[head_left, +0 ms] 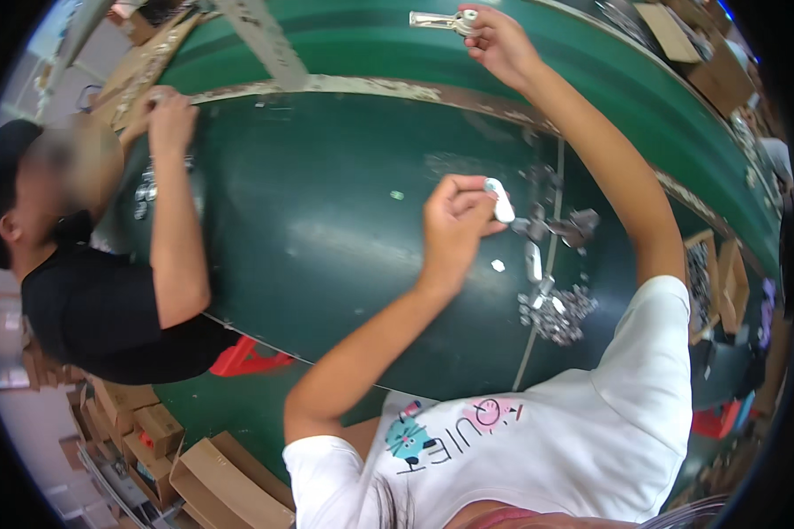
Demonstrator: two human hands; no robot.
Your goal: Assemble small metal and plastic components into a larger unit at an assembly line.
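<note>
My left hand (452, 229) is closed over the dark green table (326, 291), pinching a small white oblong part (502, 203) with rounded ends. Stretched out to the far side, my right hand (505, 51) grips a cream-coloured piece (438, 19) with a round end and a long, narrow frame, above the green belt (370, 48). Its exact kind cannot be made out. Below my left hand lie a small white piece (498, 265) and a white-and-grey oblong part (534, 263). Nearer me spreads a heap of small shiny parts (558, 316).
Dark grey parts (579, 227) lie right of my left hand, and a tiny green piece (397, 195) left of it. A co-worker in black (106, 300) works at the left end. A metal post (260, 40) rises at the far edge. Cardboard boxes (229, 480) stand lower left.
</note>
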